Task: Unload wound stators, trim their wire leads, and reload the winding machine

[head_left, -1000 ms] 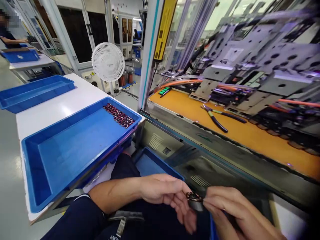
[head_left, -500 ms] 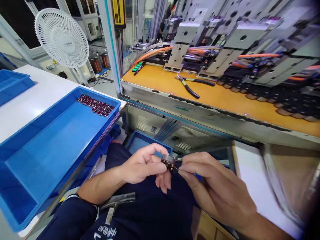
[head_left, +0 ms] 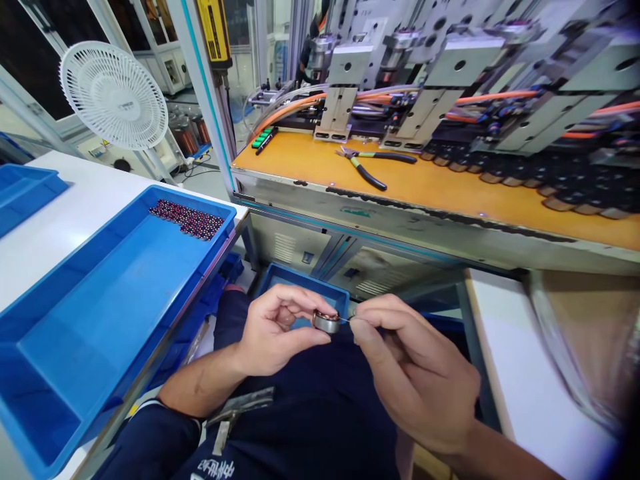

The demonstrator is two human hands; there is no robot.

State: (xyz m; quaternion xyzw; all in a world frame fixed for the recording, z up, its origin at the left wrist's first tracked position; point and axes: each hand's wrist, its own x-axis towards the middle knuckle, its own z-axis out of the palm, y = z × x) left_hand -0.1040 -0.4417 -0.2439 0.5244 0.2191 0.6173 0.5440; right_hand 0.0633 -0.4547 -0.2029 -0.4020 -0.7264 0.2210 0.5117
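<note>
Pliers [head_left: 364,165] lie on orange bench [head_left: 450,193] beyond both hands [head_left: 350,340].

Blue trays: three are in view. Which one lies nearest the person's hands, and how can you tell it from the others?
The small blue tray low down under the bench edge, just beyond the left hand. The large tray with dark beads and the far-left tray both sit on the white table.

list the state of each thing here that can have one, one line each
left hand: shut on the small round part
small round part: held over the lap, between both hands
right hand: fingertips pinched at the part's edge
pliers: lying flat on the orange bench, handles spread
big blue tray: mostly bare, small dark parts in its far corner
fan: upright; running or not, cannot tell
</note>
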